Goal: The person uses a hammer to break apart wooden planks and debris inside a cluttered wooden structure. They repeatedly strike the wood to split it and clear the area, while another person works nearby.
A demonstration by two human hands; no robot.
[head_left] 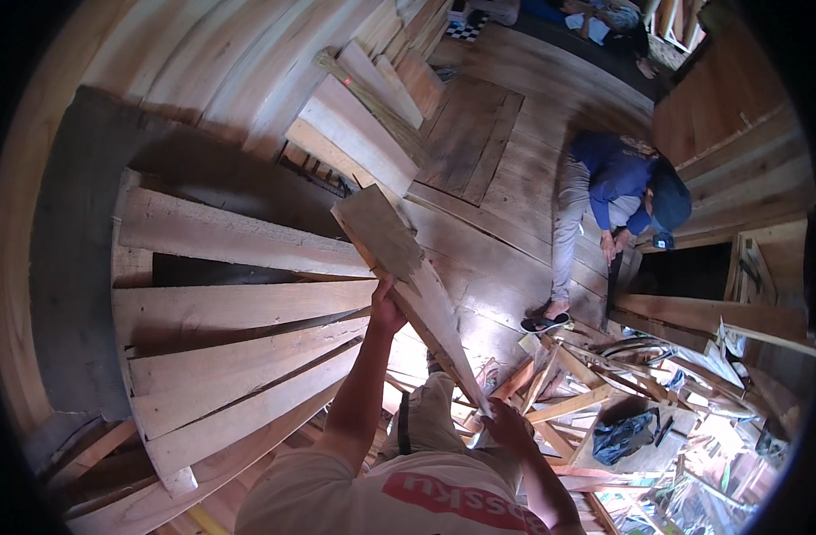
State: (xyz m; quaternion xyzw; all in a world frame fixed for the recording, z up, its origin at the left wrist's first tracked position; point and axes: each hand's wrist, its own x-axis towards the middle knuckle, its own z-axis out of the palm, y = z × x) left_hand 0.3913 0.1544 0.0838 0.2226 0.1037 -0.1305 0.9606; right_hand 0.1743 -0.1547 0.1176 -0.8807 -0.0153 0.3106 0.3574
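Note:
I hold a rough wooden plank (399, 241) slantwise in front of me, its wide end away from me and its narrow end close to my body. My left hand (387, 305) is closed around the plank's left edge, about midway along it. At the near end my right hand (508, 426) grips the narrow tip; its fingers are partly hidden. Just left of the plank are several sawn boards (247, 308), laid side by side with dark gaps between them. Their right ends lie close to my left hand.
A person in a blue top (618, 169) bends over a dark tool at the right. Below them lies a heap of wood offcuts (568, 392) with a black plastic bag (624, 435). Loose boards (354, 134) lean at the far left. More people (604, 22) are at the back.

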